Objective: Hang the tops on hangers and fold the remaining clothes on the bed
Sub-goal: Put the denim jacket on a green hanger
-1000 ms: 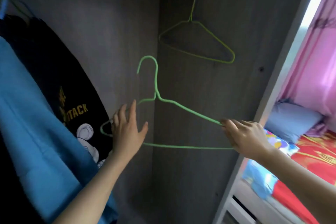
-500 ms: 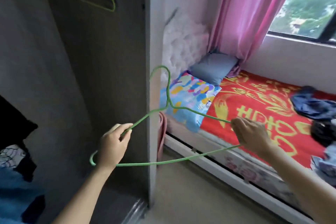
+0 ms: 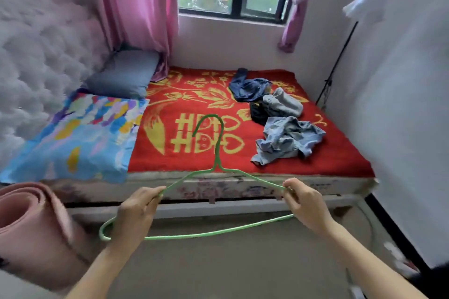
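Swung away from the wardrobe since a second ago, the green hanger [image 3: 217,153] is now held in the air before the bed [image 3: 340,162], hook up, above the floor and short of the mattress edge. The left grip [image 3: 136,211] pinches one sloping shoulder wire between thumb and curled fingers; the right grip [image 3: 306,204] pinches the other shoulder near its bend. Thin coated wire like this looks very light and springy, likely to flex if squeezed, so the shoulders or the neck seem the soundest hold while a top is threaded on. On the bed four crumpled pieces lie close together: a pale blue garment [image 3: 289,138] nearest, then a black garment [image 3: 258,113], a grey garment [image 3: 284,102] and a dark blue garment [image 3: 247,87]; all look soft and limp. No basket or box shows; a rolled pink mat [image 3: 31,221] stands at the left
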The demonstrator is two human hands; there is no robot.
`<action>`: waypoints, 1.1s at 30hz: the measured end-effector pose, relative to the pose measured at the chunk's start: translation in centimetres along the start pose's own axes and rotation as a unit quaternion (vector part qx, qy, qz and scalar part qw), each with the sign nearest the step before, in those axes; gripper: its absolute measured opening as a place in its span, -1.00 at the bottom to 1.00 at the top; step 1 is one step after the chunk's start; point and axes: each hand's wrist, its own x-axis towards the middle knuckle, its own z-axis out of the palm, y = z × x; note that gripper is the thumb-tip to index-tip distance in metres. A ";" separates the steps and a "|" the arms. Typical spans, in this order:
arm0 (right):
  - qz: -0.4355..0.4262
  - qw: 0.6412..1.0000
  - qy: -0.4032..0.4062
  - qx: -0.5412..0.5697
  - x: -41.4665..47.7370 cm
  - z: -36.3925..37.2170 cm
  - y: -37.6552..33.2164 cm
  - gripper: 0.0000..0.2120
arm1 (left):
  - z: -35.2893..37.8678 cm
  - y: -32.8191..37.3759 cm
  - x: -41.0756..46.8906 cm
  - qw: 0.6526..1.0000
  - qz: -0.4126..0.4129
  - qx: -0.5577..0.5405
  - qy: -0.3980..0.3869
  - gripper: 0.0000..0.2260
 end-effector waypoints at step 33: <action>0.336 0.914 -0.037 0.226 17.9 1.9 17.9 -0.60 | 38.5 -1.8 22.9 0.964 0.151 -0.024 -0.219 -0.63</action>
